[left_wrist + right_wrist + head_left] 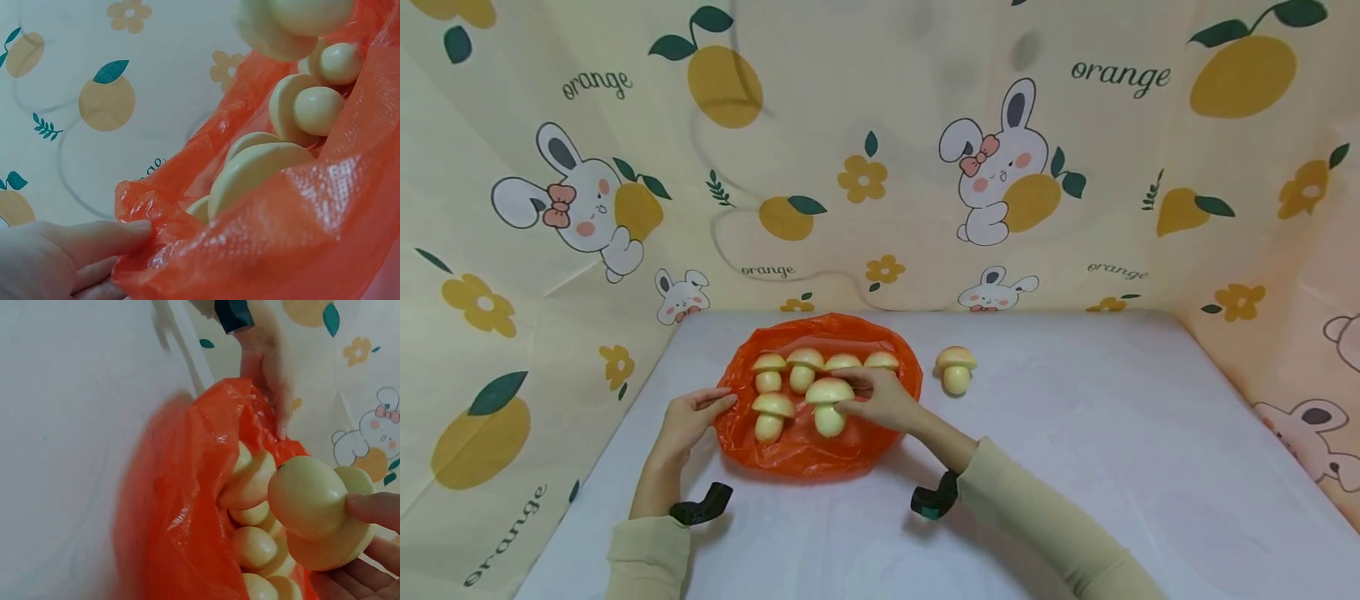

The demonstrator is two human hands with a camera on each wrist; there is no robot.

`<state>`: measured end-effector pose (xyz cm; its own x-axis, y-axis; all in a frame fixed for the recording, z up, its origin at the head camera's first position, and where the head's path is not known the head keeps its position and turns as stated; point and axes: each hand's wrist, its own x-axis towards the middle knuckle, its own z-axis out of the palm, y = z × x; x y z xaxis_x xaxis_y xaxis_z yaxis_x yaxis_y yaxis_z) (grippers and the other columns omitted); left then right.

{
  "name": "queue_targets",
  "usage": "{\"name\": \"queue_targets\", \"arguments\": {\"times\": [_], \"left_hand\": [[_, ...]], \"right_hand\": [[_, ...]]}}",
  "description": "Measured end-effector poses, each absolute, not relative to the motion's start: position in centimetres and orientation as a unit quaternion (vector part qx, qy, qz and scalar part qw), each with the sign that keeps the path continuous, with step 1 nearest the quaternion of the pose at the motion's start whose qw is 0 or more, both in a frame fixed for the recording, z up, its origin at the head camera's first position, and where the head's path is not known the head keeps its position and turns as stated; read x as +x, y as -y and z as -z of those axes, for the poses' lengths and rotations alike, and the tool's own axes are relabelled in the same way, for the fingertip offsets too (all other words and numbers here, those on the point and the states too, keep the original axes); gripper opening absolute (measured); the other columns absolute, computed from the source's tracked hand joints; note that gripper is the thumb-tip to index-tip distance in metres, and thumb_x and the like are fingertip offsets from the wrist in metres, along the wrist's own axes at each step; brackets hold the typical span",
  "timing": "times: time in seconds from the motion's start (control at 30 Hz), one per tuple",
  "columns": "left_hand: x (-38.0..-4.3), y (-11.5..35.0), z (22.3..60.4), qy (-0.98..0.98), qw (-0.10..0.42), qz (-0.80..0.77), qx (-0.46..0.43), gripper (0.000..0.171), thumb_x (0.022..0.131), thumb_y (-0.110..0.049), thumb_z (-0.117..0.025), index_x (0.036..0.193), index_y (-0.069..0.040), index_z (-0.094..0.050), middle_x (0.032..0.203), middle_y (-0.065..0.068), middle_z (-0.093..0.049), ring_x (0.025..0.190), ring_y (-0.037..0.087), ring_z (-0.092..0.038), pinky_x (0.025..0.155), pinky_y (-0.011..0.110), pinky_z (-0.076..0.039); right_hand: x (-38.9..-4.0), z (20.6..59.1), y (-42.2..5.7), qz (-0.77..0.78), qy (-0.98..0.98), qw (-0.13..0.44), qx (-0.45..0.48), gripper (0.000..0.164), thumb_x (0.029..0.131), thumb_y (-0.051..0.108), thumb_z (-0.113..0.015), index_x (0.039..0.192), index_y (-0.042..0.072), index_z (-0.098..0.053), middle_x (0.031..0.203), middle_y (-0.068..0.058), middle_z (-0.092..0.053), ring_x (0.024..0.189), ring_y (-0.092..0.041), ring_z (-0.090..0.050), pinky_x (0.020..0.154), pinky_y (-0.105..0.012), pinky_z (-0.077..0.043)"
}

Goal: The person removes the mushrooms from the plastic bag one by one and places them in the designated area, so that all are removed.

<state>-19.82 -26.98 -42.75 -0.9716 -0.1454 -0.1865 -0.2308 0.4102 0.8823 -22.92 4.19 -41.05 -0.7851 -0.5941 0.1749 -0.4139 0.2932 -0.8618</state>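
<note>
A red-orange plastic bag [808, 465] lies spread wide on the table, its mouth facing up. Several pale yellow toy mushrooms [805, 369] lie inside it, caps toward the back. At the bag's left edge, my left hand [688, 423] pinches the rim [140, 250] between thumb and fingers. My right hand [886, 400] reaches over from the right and grips a toy mushroom [309, 500] above the bag's middle, thumb on the stem and fingers round the cap. In the head view this hand partly hides mushrooms in the back row.
One more toy mushroom [956, 372] stands on the white table [1075, 450] just right of the bag. A printed cloth with rabbits and oranges [865, 100] rises behind the table and along both sides. Each wrist wears a black camera mount [702, 504].
</note>
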Motion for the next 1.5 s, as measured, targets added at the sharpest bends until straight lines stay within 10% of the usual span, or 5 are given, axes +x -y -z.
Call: {"name": "queue_targets", "arguments": {"times": [1.5], "left_hand": [[-19.9, 27.0, 43.1, -0.842, 0.039, -0.528, -0.105, 0.05, 0.095, -0.03, -0.061, 0.13, 0.005, -0.056, 0.101, -0.005, -0.072, 0.078, -0.007, -0.058, 0.072, 0.01, -0.049]], "right_hand": [[-20.9, 39.1, -11.4, 0.526, -0.796, 0.064, -0.293, 0.051, 0.085, 0.008, -0.07, 0.132, -0.005, -0.054, 0.131, -0.023, -0.06, 0.115, -0.038, -0.062, 0.097, -0.04, -0.052]]}}
